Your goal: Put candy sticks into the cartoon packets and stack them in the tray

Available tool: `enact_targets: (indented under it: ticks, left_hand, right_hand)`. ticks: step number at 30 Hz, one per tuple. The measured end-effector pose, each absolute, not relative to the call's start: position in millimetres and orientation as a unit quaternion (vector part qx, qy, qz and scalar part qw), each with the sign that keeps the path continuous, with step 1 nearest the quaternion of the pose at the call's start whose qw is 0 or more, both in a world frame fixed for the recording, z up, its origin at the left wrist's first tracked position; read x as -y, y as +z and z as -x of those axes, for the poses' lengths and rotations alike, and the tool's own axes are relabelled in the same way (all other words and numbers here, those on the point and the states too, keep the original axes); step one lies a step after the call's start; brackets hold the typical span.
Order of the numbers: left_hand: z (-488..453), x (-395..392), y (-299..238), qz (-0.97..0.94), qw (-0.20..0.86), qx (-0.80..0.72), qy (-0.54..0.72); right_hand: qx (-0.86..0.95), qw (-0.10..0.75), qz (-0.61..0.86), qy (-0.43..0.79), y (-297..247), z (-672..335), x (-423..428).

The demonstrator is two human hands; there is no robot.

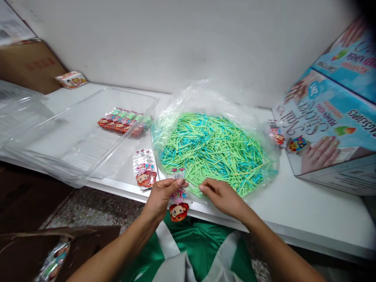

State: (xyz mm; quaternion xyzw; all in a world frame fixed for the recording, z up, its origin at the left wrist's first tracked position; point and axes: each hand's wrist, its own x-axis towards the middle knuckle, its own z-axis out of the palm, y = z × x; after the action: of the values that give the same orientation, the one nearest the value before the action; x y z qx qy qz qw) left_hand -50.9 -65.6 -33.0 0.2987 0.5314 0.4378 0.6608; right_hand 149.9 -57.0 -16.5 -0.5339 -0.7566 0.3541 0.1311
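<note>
Between the thumb and fingers of my left hand (162, 196) is a small printed sachet (178, 211) with a red-haired cartoon face, hanging at the table's front edge. My right hand (221, 196) is closed in a pinch just to its right, by the near rim of the stick pile; what its fingertips hold is too small to make out. In front of both hands, an opened clear plastic bag (194, 98) holds a heap of thin green and blue sticks (211, 149). More of the same sachets (145, 172) lie in a flat stack left of the bag.
A clear plastic tray (102, 160) with a row of sachets (125, 122) stands at left. Blue printed cartons (329, 121) are at right, another sachet (276, 133) beside them. Behind left are a brown box (28, 64) and a small box (71, 80). An open carton (20, 250) sits below.
</note>
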Motion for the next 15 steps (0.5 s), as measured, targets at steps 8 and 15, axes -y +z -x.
enact_targets:
  ticks: [8, 15]
  left_hand:
    - [45.6, 60.7, -25.0, -0.197, 0.693, -0.52, 0.458]
    - [45.3, 52.6, -24.8, -0.172, 0.734, -0.49, 0.437]
  right_hand:
    - [0.738, -0.043, 0.66, 0.135, -36.1, -126.7, 6.5]
    - [0.755, -0.095, 0.636, 0.128, -35.3, -126.4, -3.9]
